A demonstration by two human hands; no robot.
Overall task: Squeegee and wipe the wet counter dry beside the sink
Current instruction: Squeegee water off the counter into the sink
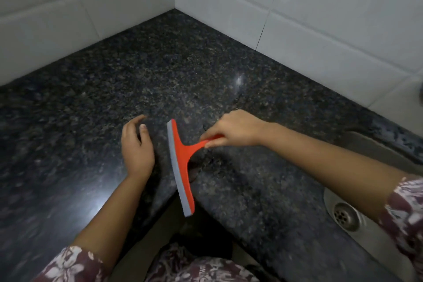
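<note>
Head view: the right hand (238,130) pinched the handle of an orange squeegee (182,167) between thumb and curled fingers. The squeegee's grey rubber blade ran across the dark speckled granite surface (114,75), with its near end overhanging the front edge. The left hand (137,146) was just beside the blade, fingers loosely curled and holding nothing; contact with the surface could not be determined. A steel sink (329,197) with its drain (345,216) lay to the right. White wall tiles (320,30) backed the corner.
</note>
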